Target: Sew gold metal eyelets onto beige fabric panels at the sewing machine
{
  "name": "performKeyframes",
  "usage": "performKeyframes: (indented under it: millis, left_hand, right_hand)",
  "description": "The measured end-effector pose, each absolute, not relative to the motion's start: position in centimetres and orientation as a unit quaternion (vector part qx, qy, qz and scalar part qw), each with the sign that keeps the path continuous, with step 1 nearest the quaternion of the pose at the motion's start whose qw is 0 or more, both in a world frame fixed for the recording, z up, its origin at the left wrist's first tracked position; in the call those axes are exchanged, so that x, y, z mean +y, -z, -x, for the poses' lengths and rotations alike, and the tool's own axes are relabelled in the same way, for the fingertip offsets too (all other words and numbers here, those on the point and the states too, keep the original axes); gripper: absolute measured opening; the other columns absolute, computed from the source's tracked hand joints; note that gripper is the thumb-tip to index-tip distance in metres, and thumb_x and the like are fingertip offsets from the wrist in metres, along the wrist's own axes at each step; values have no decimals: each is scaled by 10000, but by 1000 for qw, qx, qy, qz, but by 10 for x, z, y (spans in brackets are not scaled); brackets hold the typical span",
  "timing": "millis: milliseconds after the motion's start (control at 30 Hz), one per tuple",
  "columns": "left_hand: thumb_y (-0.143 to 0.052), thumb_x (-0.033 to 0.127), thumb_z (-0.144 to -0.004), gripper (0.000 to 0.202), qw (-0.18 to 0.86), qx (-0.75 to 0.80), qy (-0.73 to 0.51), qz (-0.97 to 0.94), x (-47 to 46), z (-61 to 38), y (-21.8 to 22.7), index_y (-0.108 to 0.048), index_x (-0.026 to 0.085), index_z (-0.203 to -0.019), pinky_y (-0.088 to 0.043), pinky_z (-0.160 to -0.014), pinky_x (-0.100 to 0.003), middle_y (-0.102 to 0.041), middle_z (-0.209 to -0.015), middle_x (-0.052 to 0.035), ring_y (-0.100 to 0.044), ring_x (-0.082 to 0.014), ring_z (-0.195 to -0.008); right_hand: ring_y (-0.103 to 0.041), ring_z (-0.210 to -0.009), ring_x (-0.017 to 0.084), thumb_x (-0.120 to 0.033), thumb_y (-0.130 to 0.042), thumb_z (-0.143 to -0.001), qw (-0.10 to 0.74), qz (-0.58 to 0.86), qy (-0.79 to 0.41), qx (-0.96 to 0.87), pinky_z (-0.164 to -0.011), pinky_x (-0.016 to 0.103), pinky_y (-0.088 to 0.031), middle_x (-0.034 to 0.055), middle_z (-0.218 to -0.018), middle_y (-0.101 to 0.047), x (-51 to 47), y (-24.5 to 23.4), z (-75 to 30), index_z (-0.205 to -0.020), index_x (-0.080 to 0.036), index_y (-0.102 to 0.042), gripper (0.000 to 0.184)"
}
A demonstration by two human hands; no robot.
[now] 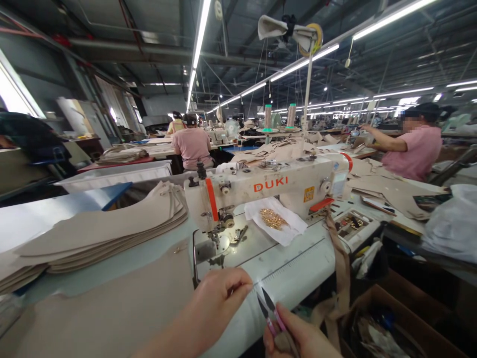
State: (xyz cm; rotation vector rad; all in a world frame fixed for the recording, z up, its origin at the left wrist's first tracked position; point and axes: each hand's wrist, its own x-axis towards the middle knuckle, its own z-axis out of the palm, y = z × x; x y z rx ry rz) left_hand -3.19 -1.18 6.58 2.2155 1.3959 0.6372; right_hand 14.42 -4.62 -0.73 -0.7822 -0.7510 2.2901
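Note:
My left hand (219, 298) is closed in a pinch above the front of the sewing table; whatever its fingertips hold is too small to make out. In my right hand (298, 328) are thread snips (269, 311) with dark blades and pink on the handles. The blades are spread apart and point up, just right of my left fingertips. Behind both hands stands a white sewing machine (268, 186) with orange trim. A tan fabric panel (122, 298) lies left of my left hand, with a small gold-coloured piece (181, 248) near its far corner.
A stack of tan panels (112, 228) lies at the left. White paper (276, 221) with small gold-coloured pieces rests on the machine bed. A parts tray (352, 226) and a hanging tan strip (340, 258) are at the right, above a cardboard box (376, 298). Other people (192, 141) work beyond.

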Motion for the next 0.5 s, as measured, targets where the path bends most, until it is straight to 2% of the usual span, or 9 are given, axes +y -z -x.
performKeyframes:
  millis: [100,267,333,500]
  left_hand:
    - [-496,291,-850,232,230,502,-229,-802,-13,31,-69,-633,206,-683,-370,-584,-194,-613,-613,33,-571,-123,-603]
    - [-459,298,-843,260,256,508,-210,-795,-14,31,-77,-632,189,-682,-369,-579,-203,-600,-616,21,-557,-133,-616]
    - [-462,315,-834,266,269,520,-205,-784,-14,32,-78,-630,186,-673,-365,-576,-207,-583,-610,23,-543,-134,-614]
    - [-494,344,-801,258,325,535,-232,-744,-13,36,-73,-622,178,-650,-326,-542,-213,-493,-575,44,-456,-116,-569]
  right_hand:
    - [-184,-317,67,-540,-327,-925,287,302,-879,-232,-380,182,-163,-68,-320,-296,-46,-6,-140,-559,-159,-536,567]
    - [-132,-276,49,-370,-96,-997,286,333,-893,-100,-348,155,-154,-66,-317,-262,-45,-16,-139,-482,-167,-443,654]
    - [-142,-270,44,-385,-140,-996,288,329,-895,-91,-338,148,-154,-65,-315,-264,-45,-13,-141,-475,-164,-444,642]
    - [-213,-272,43,-496,-441,-898,293,331,-887,-133,-317,144,-150,-76,-327,-288,-44,-4,-157,-529,-163,-505,501]
